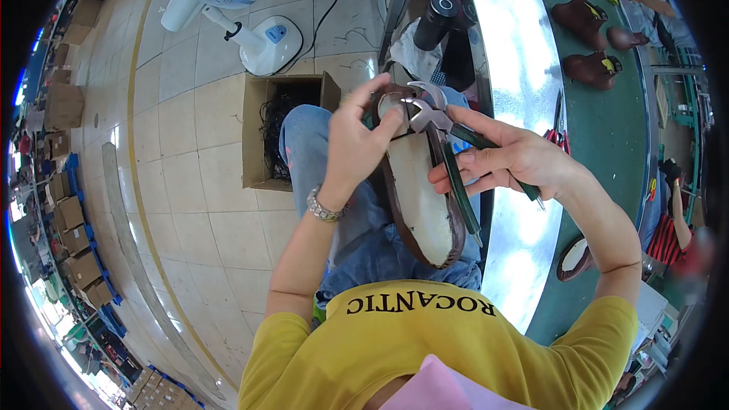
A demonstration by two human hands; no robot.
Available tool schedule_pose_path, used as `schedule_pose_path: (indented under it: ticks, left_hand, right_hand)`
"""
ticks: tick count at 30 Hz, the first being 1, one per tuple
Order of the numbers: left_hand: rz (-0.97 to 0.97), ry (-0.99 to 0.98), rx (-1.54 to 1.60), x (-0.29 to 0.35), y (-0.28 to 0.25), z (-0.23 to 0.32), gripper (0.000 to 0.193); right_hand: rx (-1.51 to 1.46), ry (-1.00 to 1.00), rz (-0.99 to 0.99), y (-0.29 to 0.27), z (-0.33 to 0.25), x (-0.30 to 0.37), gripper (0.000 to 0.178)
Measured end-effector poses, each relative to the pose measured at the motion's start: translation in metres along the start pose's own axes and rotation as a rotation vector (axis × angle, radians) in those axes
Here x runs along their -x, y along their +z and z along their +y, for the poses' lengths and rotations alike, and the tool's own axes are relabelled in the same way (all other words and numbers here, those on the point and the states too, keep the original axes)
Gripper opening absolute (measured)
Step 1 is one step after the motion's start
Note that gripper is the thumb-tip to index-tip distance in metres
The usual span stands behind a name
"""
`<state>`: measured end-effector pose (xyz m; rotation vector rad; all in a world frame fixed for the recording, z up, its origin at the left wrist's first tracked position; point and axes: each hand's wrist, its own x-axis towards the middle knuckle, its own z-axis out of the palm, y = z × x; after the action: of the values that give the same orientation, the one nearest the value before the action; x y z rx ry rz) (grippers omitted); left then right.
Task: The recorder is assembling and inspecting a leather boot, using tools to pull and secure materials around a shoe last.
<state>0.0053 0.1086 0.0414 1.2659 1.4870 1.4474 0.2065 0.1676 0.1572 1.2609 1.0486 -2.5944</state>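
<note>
A brown shoe upper on its last lies across my lap, its pale underside facing up. My left hand grips the far end of it, thumb pressed on the underside and fingers round the edge. My right hand holds a pair of pincers with green handles, which are spread apart. The pincers' metal jaws sit over the shoe's far end, close to my left thumb. Whether the jaws bite on the leather cannot be made out.
On my right runs a green conveyor belt with a shiny metal edge. It carries brown shoes and another sole-up shoe. A cardboard box of dark scraps, a fan and a black flask stand nearby.
</note>
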Motion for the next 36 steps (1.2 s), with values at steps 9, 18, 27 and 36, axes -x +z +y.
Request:
schedule_pose_path:
  ticks: [9,18,27,36]
  left_hand:
    - [0.052,-0.233,0.326,0.012,0.023,0.000,0.032]
    - [0.101,-0.202,0.246,0.011,0.030,0.008,0.029]
    - [0.059,-0.220,0.401,0.012,0.024,0.000,0.030]
    - [0.034,-0.457,0.700,-0.003,0.025,0.003,0.021]
  right_hand:
    - [0.332,-0.091,0.161,0.004,0.005,-0.013,0.060]
    - [0.278,-0.316,0.237,0.014,0.041,-0.019,0.057]
    - [0.665,-0.169,0.274,0.018,0.022,-0.009,0.054]
    - [0.568,-0.068,0.239,0.015,0.007,-0.003,0.061]
